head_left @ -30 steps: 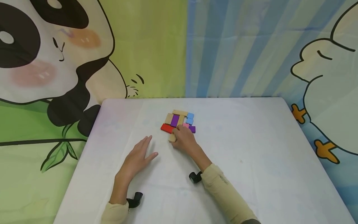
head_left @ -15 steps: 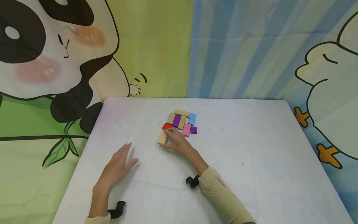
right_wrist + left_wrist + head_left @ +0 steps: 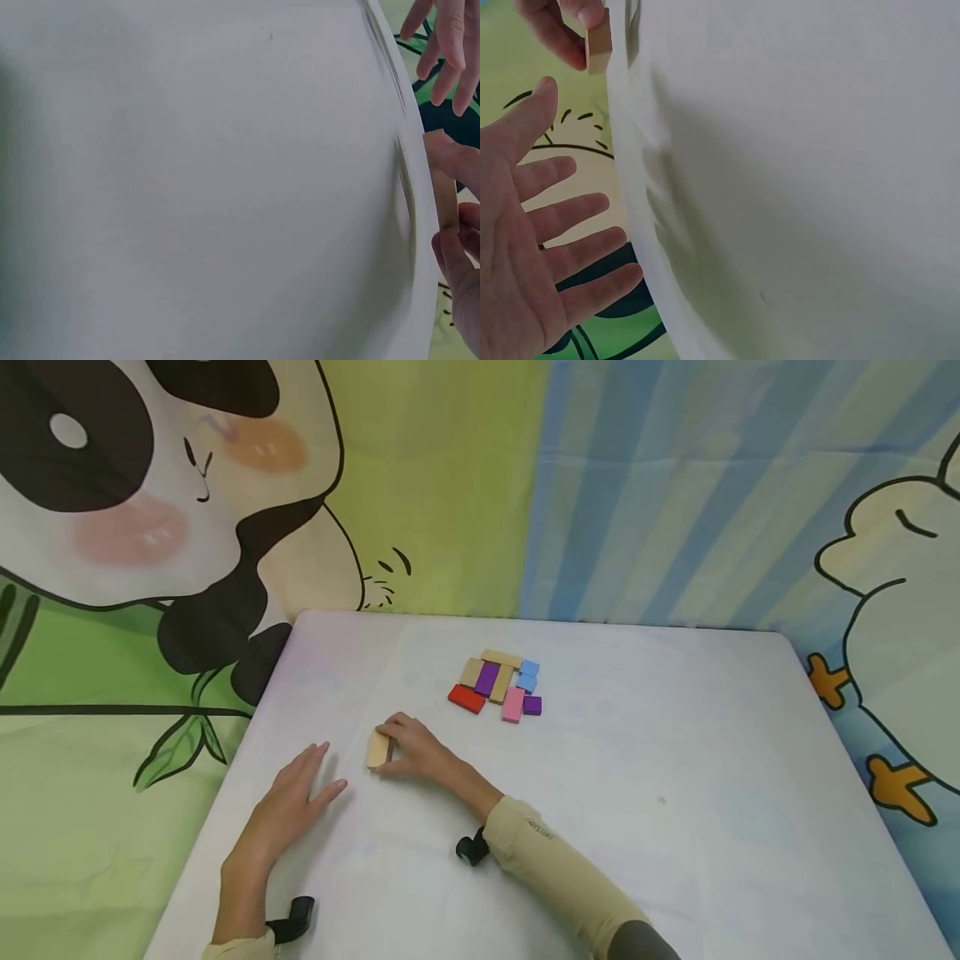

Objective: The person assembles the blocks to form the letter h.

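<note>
A plain wooden block (image 3: 378, 749) is pinched by its ends between the thumb and fingers of my right hand (image 3: 418, 752), left of the middle of the table. The same wooden block (image 3: 444, 184) shows at the right edge of the right wrist view. My left hand (image 3: 283, 806) hovers to the left with fingers straight and thumb spread, holding nothing. In the left wrist view the left hand (image 3: 532, 247) has its palm in sight, apart from the block (image 3: 598, 41).
Farther back on the white table (image 3: 637, 860) lies a group of blocks: a red block (image 3: 467, 698), a purple block (image 3: 487, 679), a pink block (image 3: 513, 704), a small purple block (image 3: 532, 705), blue blocks (image 3: 528, 682) and several plain wooden ones. A printed cloth (image 3: 435, 485) hangs behind.
My right hand has carried the wooden block left, away from the group, uncovering the red and pink blocks. The left hand has shifted left, its fingers still straight. The head view has turned slightly.
</note>
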A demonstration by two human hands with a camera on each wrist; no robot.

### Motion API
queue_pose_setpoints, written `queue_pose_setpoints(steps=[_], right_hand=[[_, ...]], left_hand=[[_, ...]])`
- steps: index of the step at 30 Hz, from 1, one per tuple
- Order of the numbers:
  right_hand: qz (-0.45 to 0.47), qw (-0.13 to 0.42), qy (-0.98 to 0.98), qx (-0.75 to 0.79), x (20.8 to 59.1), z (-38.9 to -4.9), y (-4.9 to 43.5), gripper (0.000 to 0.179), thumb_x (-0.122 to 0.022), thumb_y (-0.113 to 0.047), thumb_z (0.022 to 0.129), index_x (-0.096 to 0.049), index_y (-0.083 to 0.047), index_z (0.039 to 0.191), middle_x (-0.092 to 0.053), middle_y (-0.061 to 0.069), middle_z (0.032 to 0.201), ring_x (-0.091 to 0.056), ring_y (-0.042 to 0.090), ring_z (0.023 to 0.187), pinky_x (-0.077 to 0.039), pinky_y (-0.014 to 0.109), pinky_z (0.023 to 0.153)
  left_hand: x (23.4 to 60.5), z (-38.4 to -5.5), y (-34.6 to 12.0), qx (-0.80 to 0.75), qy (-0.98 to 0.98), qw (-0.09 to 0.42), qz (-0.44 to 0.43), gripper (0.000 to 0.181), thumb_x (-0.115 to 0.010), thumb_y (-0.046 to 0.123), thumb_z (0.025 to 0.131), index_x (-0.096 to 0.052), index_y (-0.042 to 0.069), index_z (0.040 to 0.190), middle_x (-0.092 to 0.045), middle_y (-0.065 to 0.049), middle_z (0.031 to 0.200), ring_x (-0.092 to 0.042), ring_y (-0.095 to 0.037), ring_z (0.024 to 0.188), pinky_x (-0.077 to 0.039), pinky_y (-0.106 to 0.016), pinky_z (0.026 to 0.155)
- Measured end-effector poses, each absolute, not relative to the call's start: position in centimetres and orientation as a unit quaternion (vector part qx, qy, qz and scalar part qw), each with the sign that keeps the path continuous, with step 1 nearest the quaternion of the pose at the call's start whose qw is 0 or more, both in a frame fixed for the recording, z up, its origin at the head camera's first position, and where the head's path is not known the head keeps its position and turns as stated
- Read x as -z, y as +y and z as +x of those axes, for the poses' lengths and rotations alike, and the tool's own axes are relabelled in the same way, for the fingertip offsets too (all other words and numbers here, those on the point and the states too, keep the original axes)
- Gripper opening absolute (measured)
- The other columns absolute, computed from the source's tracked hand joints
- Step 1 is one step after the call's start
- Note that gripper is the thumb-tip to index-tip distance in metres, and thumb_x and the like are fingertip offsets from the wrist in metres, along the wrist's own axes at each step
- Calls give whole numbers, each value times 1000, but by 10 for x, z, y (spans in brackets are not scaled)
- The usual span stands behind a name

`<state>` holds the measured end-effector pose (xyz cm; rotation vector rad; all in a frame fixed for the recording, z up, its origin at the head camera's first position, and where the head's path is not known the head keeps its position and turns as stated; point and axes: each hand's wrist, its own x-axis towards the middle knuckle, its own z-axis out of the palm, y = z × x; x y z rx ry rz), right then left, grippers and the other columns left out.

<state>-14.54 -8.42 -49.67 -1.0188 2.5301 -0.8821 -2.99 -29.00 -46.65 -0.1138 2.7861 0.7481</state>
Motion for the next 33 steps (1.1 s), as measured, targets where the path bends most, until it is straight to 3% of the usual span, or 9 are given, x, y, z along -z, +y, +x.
queue_pose_setpoints(steps=[4, 14, 25, 33], right_hand=[[-341, 130, 887, 283, 499, -147, -93, 65, -79, -34, 80, -57, -9, 135, -57, 4, 131, -50, 18, 116, -44, 22, 96], [-309, 195, 860, 356, 517, -154, -89, 69, -80, -31, 80, -51, -8, 138, -50, 6, 123, -48, 10, 102, -43, 16, 86], [-303, 215, 853, 365, 516, -158, -95, 69, -81, -32, 78, -51, -7, 134, -45, 5, 116, -46, 9, 98, -41, 15, 82], [-288, 224, 854, 370, 516, -155, -91, 79, -81, -36, 77, -45, -4, 140, -43, 7, 122, -47, 9, 100, -42, 14, 82]], left_hand=[[469, -30, -293, -257, 958, 123, -39, 80, -49, 58, 95, -21, 12, 155, -19, -24, 159, -21, -48, 144, -26, -71, 108], [466, -39, -289, -247, 962, 113, -20, 72, -51, 52, 96, -30, 12, 152, -22, -21, 159, -23, -46, 144, -28, -71, 106], [473, -71, -283, -239, 963, 44, 119, 42, -65, 19, 92, -59, 5, 132, -50, -18, 144, -45, -41, 132, -41, -60, 103], [483, -92, -277, -246, 954, 76, 152, 37, -71, 17, 87, -67, 4, 122, -58, -15, 135, -55, -38, 123, -47, -55, 98]])
